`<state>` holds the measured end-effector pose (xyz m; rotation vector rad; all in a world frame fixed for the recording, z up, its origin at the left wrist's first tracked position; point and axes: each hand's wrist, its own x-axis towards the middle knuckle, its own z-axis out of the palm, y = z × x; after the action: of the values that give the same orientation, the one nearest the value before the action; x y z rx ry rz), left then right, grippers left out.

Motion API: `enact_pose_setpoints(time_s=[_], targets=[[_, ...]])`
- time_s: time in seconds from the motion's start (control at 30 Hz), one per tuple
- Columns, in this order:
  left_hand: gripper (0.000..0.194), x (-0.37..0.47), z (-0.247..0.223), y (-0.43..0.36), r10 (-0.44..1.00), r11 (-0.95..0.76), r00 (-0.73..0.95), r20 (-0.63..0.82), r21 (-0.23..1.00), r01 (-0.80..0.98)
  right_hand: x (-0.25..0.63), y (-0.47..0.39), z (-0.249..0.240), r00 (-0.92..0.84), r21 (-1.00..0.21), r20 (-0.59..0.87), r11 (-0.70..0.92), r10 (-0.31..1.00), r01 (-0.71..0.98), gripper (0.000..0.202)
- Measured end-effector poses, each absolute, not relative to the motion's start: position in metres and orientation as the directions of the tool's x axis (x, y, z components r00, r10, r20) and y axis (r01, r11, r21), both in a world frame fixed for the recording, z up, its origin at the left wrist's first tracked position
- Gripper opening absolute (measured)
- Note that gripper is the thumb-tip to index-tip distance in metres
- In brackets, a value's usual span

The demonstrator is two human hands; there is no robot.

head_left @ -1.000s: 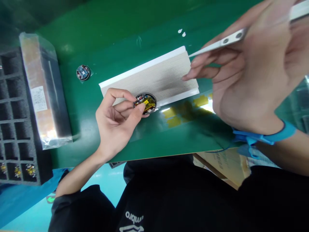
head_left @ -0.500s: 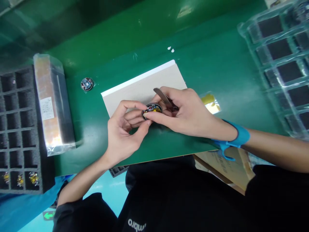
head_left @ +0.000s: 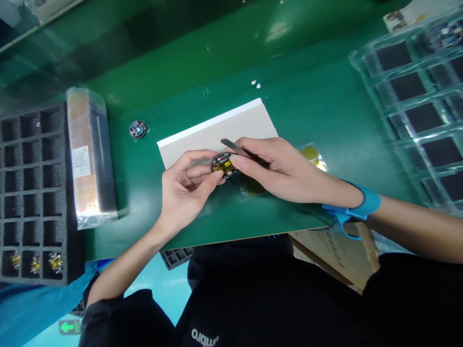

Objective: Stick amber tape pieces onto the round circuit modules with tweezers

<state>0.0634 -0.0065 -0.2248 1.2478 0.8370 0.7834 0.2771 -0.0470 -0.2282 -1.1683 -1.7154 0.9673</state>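
Observation:
Between thumb and fingers, my left hand (head_left: 186, 185) grips a round circuit board assembly (head_left: 222, 165), dark-rimmed with yellow film on its upper face. My right hand (head_left: 277, 166) has its thumb on the right edge of that assembly. Tucked in the right hand are metal tweezers (head_left: 233, 145), their flat end pointing up and left. Both hands are over the green table, in front of a pale cardboard sheet (head_left: 217, 132). A second round circuit board (head_left: 138, 129) lies on the table to the left.
At left stand a dark foam tray (head_left: 32, 193) with several parts and a plastic-wrapped block (head_left: 94, 159). A clear compartment tray (head_left: 415, 115) is at right. Yellow film (head_left: 313, 155) lies beyond my right wrist, and two small white pieces (head_left: 255, 84) lie farther back.
The round assembly has turned so that more of its face with yellow film shows. My right thumb has shifted to its right edge. The whole view has moved slightly.

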Motion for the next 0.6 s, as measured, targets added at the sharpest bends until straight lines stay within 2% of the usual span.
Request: enact_pose_setpoints(time_s=[0.1, 0.2, 0.4, 0.6], targets=[[0.032, 0.064, -0.228, -0.011, 0.877, 0.114, 0.473, -0.084, 0.993, -0.034, 0.274, -0.049, -0.231, -0.128, -0.913, 0.192, 0.225, 0.973, 0.342, 0.048], [0.029, 0.065, -0.232, -0.016, 0.863, 0.089, 0.497, -0.084, 0.996, 0.013, 0.271, -0.052, -0.233, -0.090, -0.879, 0.236, 0.252, 0.967, 0.405, 0.054], [0.043, 0.063, -0.240, -0.008, 0.844, 0.132, 0.525, -0.113, 0.991, 0.001, 0.272, -0.048, -0.237, -0.177, -0.785, 0.375, 0.413, 0.910, 0.461, 0.035], [0.049, 0.058, -0.235, 0.002, 0.862, 0.140, 0.496, -0.108, 0.990, -0.027, 0.273, -0.046, -0.234, -0.151, -0.840, 0.370, 0.399, 0.917, 0.368, 0.029]])
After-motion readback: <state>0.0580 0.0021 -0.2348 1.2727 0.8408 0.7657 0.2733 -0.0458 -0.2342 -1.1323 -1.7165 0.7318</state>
